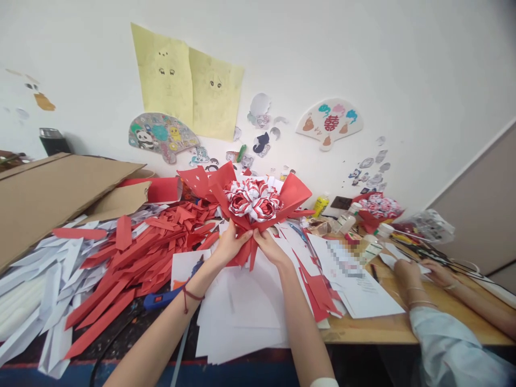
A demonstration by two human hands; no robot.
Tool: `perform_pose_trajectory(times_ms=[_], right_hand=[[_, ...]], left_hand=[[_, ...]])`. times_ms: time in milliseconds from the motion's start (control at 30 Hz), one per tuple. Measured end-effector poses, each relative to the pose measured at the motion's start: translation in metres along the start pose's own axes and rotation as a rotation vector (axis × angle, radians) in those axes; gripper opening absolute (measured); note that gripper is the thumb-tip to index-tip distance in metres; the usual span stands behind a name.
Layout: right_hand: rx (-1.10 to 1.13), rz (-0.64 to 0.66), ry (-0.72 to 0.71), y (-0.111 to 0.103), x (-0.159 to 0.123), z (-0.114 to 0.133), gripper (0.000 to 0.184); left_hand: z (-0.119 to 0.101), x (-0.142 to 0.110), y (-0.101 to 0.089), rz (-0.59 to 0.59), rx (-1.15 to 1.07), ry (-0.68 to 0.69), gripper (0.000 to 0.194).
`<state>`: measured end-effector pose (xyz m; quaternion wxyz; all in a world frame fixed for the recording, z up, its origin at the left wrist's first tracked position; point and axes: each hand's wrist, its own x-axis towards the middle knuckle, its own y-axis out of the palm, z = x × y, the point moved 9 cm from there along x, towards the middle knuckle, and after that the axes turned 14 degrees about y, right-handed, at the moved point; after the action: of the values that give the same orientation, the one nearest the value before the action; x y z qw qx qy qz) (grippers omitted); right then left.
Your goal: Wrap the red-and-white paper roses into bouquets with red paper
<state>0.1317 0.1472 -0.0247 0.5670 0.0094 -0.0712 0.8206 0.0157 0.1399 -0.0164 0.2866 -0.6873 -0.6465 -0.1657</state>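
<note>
Both hands grip a paper flower bouquet (255, 200), upright over the middle of the table. Its blooms are folded from red and white strips, and red paper wraps around them. My left hand (231, 243) holds the wrapper's lower left side, and my right hand (266, 246) its lower right, thumbs nearly meeting in front. The fingers behind the paper are hidden. Below the bouquet lie white paper sheets (242, 317). By my left forearm is a blue glue gun (161, 300), partly covered by the arm.
Red paper strips (141, 258) and white paper strips (52, 290) are heaped at left beside cardboard (60, 188). Red scraps (318, 295) and a printed sheet (355, 279) lie right. Another bouquet (379, 207) and bottles (373, 244) stand near a co-worker's hands (409, 274).
</note>
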Motion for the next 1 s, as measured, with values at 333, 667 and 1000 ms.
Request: perform_pose_trajectory(times_ms=[333,667,1000], right_hand=[[-0.102,-0.066,-0.005,-0.006,-0.005,0.003,0.048],[-0.173,-0.127,-0.039,-0.007,-0.007,0.005,0.054],[-0.347,-0.247,-0.142,-0.007,-0.019,0.029,0.044]], left_hand=[[0.002,0.001,0.02,-0.001,-0.189,0.003,0.067],[0.004,0.002,0.024,-0.019,-0.359,-0.07,0.065],[-0.004,0.004,0.029,0.063,-0.433,-0.1,0.064]])
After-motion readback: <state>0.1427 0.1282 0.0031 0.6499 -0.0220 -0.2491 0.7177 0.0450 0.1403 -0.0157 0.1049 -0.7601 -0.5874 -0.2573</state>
